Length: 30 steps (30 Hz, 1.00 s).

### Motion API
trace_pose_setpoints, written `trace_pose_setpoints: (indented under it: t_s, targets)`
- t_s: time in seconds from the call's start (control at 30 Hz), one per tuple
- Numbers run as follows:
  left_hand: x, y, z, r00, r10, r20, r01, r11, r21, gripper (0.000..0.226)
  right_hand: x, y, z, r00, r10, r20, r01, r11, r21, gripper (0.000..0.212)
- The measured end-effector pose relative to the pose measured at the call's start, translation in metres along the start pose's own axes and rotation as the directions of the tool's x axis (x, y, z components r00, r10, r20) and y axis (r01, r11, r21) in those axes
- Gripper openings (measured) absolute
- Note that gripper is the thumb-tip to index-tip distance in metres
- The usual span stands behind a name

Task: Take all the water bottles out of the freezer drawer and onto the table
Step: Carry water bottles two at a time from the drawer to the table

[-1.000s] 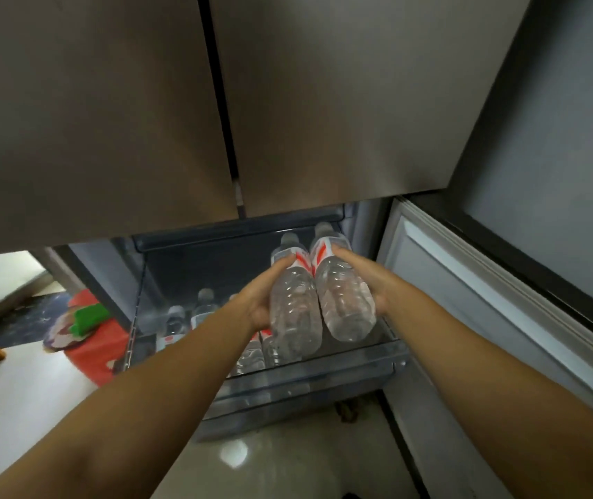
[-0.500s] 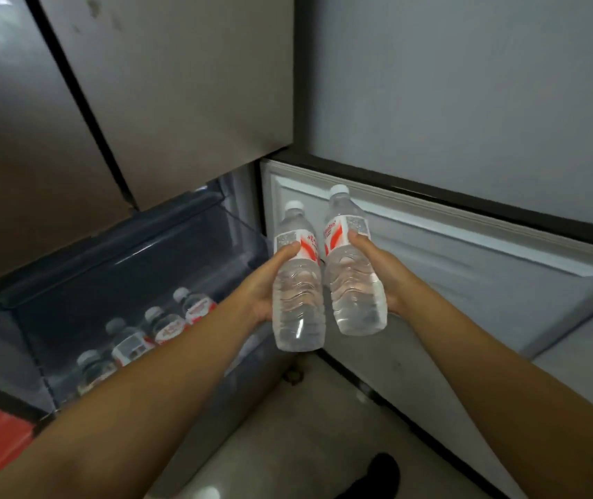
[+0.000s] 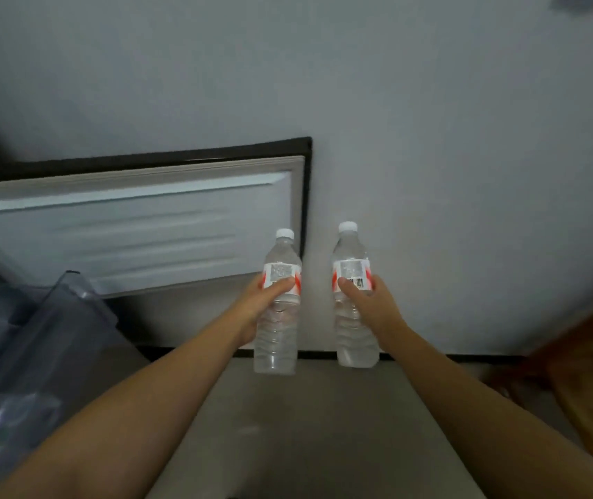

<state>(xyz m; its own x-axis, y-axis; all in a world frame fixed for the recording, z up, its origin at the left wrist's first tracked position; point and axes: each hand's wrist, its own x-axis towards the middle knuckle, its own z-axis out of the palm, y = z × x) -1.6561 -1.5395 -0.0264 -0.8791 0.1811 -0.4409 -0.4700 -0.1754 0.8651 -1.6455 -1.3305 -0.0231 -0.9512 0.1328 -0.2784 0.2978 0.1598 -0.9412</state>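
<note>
One grey wall (image 3: pixel 432 120) is seen filling the upper field from 9 through 3 o'clock. One open freezer door (image 3: pixel 136 225), its pale ribbed inner liner facing the camera, is seen at 9 o'clock, edged by a dark gasket. One floor area (image 3: pixel 306 426) is noted at 6 o'clock. One translucent freezer drawer (image 3: pixel 35 325) is seen at 8 o'clock; its contents are blurred and cannot be counted. One brown wooden object (image 3: pixel 590 372) is noted at 4 o'clock, too blurred to identify.

Two water bottles are counted, both upright, clear, white-capped, red-and-white labelled, held in the air over the floor, near one another but apart. The left bottle (image 3: pixel 279 307) is seen at centre, just toward 7 o'clock; the right bottle (image 3: pixel 354 300) just toward 5 o'clock.

Two hands are counted. The left hand (image 3: pixel 261 304) is curled round the left bottle at label height, thumb laid across the label. The right hand (image 3: pixel 374 304) is curled round the right bottle likewise, thumb on the label beside the barcode. Neither bottle is on a table.
</note>
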Motion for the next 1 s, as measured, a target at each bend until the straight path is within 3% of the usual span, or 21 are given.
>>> trace_pose_setpoints:
  t_s: [0.13,0.33,0.43,0.5,0.7,1.0]
  targets:
    - [0.02,-0.037,0.084,0.994,-0.053,0.096,0.042,0.993,0.114,0.03,-0.019,0.043,-0.093,0.992,0.045,-0.118,-0.047,0.999,-0.009,0.035]
    - [0.036,-0.09,0.21,0.958,-0.14,0.249,0.041,0.931,0.363,0.051,-0.064,0.107,-0.201,0.949,0.08,-0.306,-0.083,0.997,0.006,0.039]
    - [0.039,-0.107,0.271,0.924,-0.163,0.345,-0.028,0.872,0.489,0.041,-0.093,0.135,-0.246,0.889,0.126,-0.439,-0.102,0.992,0.078,0.043]
    - [0.038,-0.117,0.301,0.896,-0.208,0.393,-0.029,0.854,0.519,0.047,-0.111,0.147,-0.268,0.841,0.177,-0.511,-0.128,0.983,0.129,0.05]
    - [0.04,-0.15,0.403,0.748,-0.377,0.546,-0.082,0.764,0.64,0.06,-0.172,0.183,-0.342,0.64,0.304,-0.706,-0.174,0.952,0.252,0.061]
    - [0.043,-0.206,0.581,0.462,-0.549,0.696,-0.314,0.633,0.708,0.068,-0.235,0.238,-0.453,0.412,0.422,-0.808,-0.045,0.895,0.444,0.066]
